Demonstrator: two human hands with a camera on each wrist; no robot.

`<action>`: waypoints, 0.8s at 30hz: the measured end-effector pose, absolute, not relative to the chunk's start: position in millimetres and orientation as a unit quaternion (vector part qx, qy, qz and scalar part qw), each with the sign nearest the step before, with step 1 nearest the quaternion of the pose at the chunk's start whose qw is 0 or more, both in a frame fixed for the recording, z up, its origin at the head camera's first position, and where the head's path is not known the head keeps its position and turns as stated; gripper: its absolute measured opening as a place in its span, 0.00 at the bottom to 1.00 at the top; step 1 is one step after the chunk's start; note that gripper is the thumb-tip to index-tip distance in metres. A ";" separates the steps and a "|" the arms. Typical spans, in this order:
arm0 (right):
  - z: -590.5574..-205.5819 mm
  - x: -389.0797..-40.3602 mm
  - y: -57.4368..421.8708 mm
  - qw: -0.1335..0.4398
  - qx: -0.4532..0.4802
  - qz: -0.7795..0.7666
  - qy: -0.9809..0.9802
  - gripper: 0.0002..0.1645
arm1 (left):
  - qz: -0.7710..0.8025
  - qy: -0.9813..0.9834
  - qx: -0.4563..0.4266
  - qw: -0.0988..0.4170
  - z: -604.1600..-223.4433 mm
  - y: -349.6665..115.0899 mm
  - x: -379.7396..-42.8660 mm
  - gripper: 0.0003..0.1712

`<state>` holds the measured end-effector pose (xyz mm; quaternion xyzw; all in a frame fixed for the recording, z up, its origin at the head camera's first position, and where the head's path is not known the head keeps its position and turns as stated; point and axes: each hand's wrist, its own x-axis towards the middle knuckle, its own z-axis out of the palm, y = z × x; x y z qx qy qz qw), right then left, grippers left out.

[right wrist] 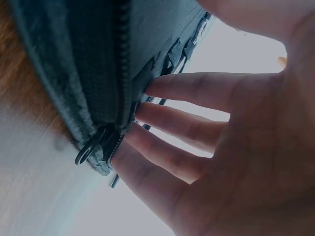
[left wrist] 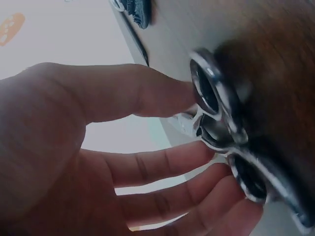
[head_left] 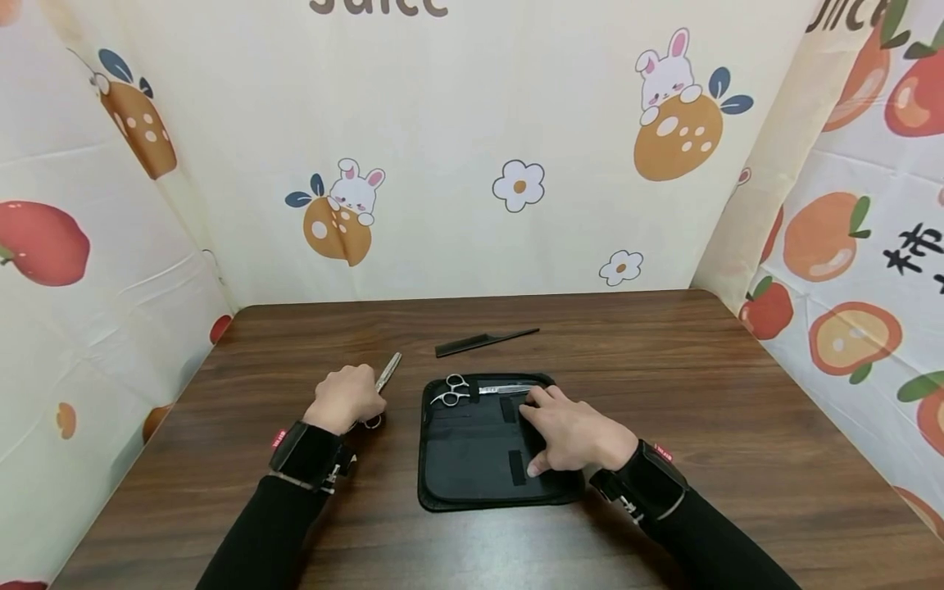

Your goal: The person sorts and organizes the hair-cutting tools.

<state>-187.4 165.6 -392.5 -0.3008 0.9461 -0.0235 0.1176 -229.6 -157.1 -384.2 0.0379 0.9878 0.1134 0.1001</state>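
In the head view my left hand (head_left: 345, 399) holds a pair of silver scissors (head_left: 387, 373) at the table's left, blades pointing away. The left wrist view shows thumb and fingers pinching the scissors' finger rings (left wrist: 226, 96). My right hand (head_left: 578, 430) rests on the right side of a black zip case (head_left: 465, 463), which lies flat. Its fairly straight fingers (right wrist: 162, 152) touch the case near the zipper in the right wrist view. Another pair of silver scissors (head_left: 497, 389) lies along the case's far edge, under an elastic loop; my right fingers cover its tip.
A black tail comb (head_left: 475, 343) lies behind the case on the brown wooden table (head_left: 354, 524). Printed curtains (head_left: 442, 123) stand along the back and both sides. A zipper pull (right wrist: 90, 145) hangs at the case's corner.
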 end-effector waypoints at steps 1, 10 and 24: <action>-392.7 -187.3 165.7 0.117 -0.301 -0.024 0.946 0.49 | 0.113 0.988 0.038 0.102 -384.7 -156.6 -230.0 0.08; -393.6 -187.5 165.3 0.113 -0.302 -0.024 0.946 0.49 | 0.102 0.990 0.031 0.094 -395.8 -152.9 -235.5 0.12; -393.8 -188.5 165.7 0.114 -0.300 -0.020 0.947 0.49 | 0.173 0.983 0.014 0.056 -401.8 -145.0 -237.1 0.15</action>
